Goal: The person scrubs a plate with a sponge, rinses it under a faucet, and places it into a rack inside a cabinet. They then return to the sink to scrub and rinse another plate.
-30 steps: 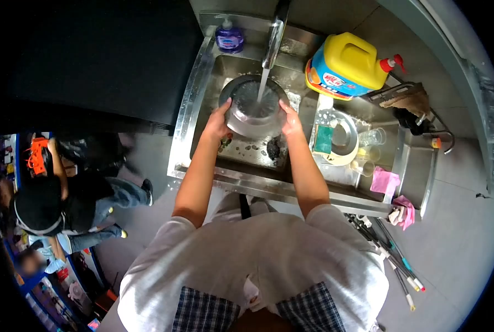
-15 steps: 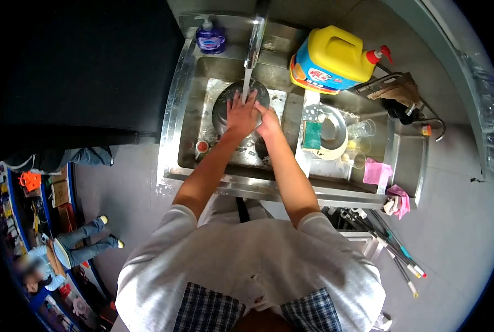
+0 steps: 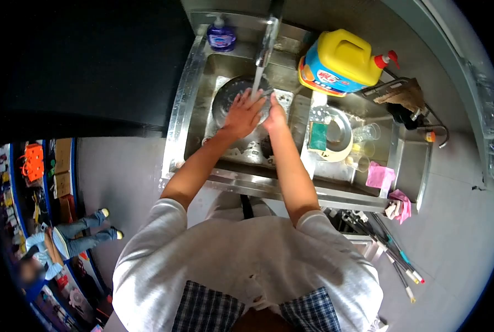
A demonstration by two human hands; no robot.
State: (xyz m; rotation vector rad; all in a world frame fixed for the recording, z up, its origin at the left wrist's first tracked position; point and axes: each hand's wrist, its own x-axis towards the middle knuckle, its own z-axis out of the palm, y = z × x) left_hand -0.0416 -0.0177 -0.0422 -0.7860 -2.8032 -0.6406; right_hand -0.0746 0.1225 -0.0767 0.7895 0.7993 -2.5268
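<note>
In the left basin of the metal sink (image 3: 194, 116), under the stream from the faucet (image 3: 266, 44), the dark round dish (image 3: 225, 99) lies beneath the left hand (image 3: 243, 115), which is open with fingers spread across it and grips nothing. The right hand (image 3: 276, 113) is at the dish's right edge, thumb raised, its other fingers too hidden to tell their hold.

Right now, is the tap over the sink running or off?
Running: a stream of water falls from the tap toward the left hand and the dark bowl.
</note>
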